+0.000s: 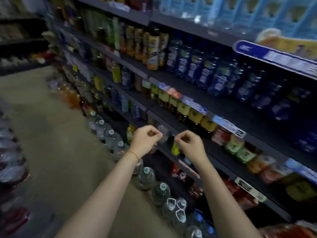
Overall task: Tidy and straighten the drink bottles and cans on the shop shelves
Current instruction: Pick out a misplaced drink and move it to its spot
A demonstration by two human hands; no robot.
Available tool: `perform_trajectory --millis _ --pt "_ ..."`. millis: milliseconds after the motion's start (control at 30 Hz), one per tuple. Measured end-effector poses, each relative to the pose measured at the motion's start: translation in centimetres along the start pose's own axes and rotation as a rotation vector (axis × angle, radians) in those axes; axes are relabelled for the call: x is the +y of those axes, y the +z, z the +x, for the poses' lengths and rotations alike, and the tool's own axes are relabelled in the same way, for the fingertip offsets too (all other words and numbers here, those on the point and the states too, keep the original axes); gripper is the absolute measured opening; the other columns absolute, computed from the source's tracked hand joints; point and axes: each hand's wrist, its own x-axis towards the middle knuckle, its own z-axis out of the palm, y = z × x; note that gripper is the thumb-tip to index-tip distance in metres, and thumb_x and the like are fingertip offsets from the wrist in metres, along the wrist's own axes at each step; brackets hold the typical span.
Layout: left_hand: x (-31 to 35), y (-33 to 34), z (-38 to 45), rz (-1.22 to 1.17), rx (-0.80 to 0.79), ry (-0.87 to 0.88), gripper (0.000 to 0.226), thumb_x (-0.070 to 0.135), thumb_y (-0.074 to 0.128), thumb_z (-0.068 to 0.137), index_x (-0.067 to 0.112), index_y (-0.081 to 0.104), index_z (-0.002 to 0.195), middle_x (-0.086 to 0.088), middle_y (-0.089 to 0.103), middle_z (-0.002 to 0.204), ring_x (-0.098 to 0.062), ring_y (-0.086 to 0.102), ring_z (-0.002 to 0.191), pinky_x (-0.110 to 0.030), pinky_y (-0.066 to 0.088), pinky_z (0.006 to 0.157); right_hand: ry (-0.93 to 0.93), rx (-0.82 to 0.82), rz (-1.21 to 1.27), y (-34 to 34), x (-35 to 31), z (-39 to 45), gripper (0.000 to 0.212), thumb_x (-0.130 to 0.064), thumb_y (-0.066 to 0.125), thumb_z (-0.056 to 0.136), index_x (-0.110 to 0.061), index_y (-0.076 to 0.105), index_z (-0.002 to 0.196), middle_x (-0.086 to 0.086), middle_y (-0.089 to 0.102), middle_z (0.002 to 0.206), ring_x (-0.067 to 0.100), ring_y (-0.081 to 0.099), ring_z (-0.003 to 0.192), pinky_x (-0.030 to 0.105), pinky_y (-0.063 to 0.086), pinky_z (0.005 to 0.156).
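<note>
Left hand: your left hand [145, 138] is raised in front of the dark shelving, fingers curled into a loose fist with thumb and forefinger tips pinched together; nothing can be made out between them. A thin red thread bracelet [133, 154] circles its wrist.
Right hand: your right hand [188, 143] is level with the left and just beside it, fingers curled the same way, thumb and forefinger meeting. Whether it touches the bottle behind it cannot be told through the blur.
Between the hands: a clear plastic bottle with a dark cap [163, 134] stands on the dark metal shelf edge [192, 169], in the gap between your two fists and a little beyond them.
Behind the right hand: a small bottle with a yellow-green label [175, 148] stands just beside your right thumb, partly hidden by the hand.
Above the hands: a row of dark bottles with yellow labels [187, 114] lines the next shelf up, and higher still stand blue-labelled bottles [205, 73].
Right of the right hand: red, green and orange drink packs [240, 152], blurred.
Below the hands: large clear water jugs with pale caps [147, 177] stand in a line on the beige floor [51, 134], running under your forearms.
</note>
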Motion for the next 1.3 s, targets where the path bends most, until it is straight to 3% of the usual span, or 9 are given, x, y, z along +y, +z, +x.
perform_trajectory --millis 167,267,467,600,833,967,1067,1200,1300 --pt "-3.8 -9.8 5.3 -0.038 0.053 -0.058 0.012 0.017 0.075 0.086 0.017 0.071 0.075 0.002 0.069 0.066 -0.005 0.062 0.055 -0.017 0.047 0.053 -0.034 -0.101 0.023 10.0 -5.9 4.9 0.013 -0.011 0.065 0.095 -0.007 0.068 0.083 0.009 0.066 0.069 0.004 0.059 0.054 0.019 0.047 0.054" --pt "-5.7 -13.4 8.8 -0.077 0.076 -0.104 0.009 0.017 0.072 0.089 0.011 0.074 0.082 0.002 0.070 0.069 -0.001 0.060 0.051 -0.017 0.048 0.055 -0.002 -0.108 0.075 13.6 -7.7 8.0 0.016 -0.011 0.061 0.098 -0.003 0.069 0.088 0.021 0.067 0.075 0.012 0.056 0.050 0.018 0.043 0.047" --pt "-9.4 -18.4 18.9 -0.112 0.063 -0.220 0.023 0.025 0.051 0.102 0.019 0.073 0.105 0.003 0.074 0.093 -0.016 0.069 0.071 -0.025 0.049 0.060 0.087 -0.047 0.153 19.8 -8.8 17.8 0.020 -0.017 0.056 0.100 -0.010 0.070 0.088 0.002 0.063 0.066 0.006 0.056 0.047 0.017 0.042 0.046" --pt "-10.4 -21.6 27.9 -0.057 -0.039 -0.304 0.024 0.024 0.048 0.102 0.031 0.055 0.123 0.009 0.067 0.103 -0.020 0.072 0.083 -0.036 0.055 0.071 0.129 -0.063 0.141 25.0 -9.8 27.6 0.015 -0.025 0.056 0.099 -0.021 0.070 0.093 -0.003 0.069 0.086 0.013 0.064 0.069 0.026 0.047 0.062" --pt "-13.8 -30.2 41.8 0.090 -0.136 -0.434 0.025 0.029 0.051 0.101 0.015 0.065 0.116 -0.007 0.069 0.102 -0.019 0.068 0.078 -0.028 0.053 0.069 0.213 -0.368 -0.021 34.1 -14.9 42.4 0.016 -0.025 0.058 0.096 -0.017 0.069 0.104 0.003 0.069 0.098 0.018 0.066 0.084 0.030 0.049 0.067" --pt "-17.2 -32.9 47.4 -0.002 -0.079 -0.483 0.022 0.031 0.051 0.101 0.017 0.067 0.109 -0.007 0.071 0.097 -0.019 0.069 0.076 -0.028 0.052 0.062 0.256 -0.320 -0.032 38.7 -16.4 48.5 0.037 -0.022 0.061 0.095 -0.014 0.056 0.130 0.004 0.063 0.124 0.021 0.061 0.107 0.031 0.049 0.085" --pt "-19.5 -34.3 52.4 -0.073 -0.103 -0.509 0.019 0.029 0.051 0.101 0.019 0.067 0.103 -0.008 0.071 0.095 -0.021 0.068 0.077 -0.032 0.051 0.068 0.292 -0.271 -0.020 41.6 -17.4 53.6 0.054 -0.018 0.061 0.096 -0.013 0.040 0.146 0.004 0.052 0.139 0.022 0.053 0.123 0.028 0.043 0.089" --pt "-21.8 -36.4 59.5 -0.062 -0.187 -0.514 0.021 0.027 0.049 0.100 0.019 0.066 0.107 -0.006 0.071 0.098 -0.019 0.068 0.078 -0.029 0.049 0.067 0.371 -0.094 -0.090 45.1 -19.2 59.5 0.084 -0.030 0.065 0.095 -0.014 0.012 0.158 0.009 0.035 0.157 0.031 0.040 0.139 0.042 0.040 0.106" --pt "-23.5 -38.3 64.0 -0.057 -0.288 -0.519 0.019 0.029 0.051 0.099 0.022 0.067 0.105 -0.003 0.071 0.096 -0.019 0.069 0.081 -0.031 0.052 0.072 0.439 0.011 -0.172 47.6 -20.4 63.1 0.076 -0.035 0.064 0.095 -0.004 0.025 0.153 0.016 0.040 0.153 0.035 0.042 0.137 0.038 0.039 0.104"
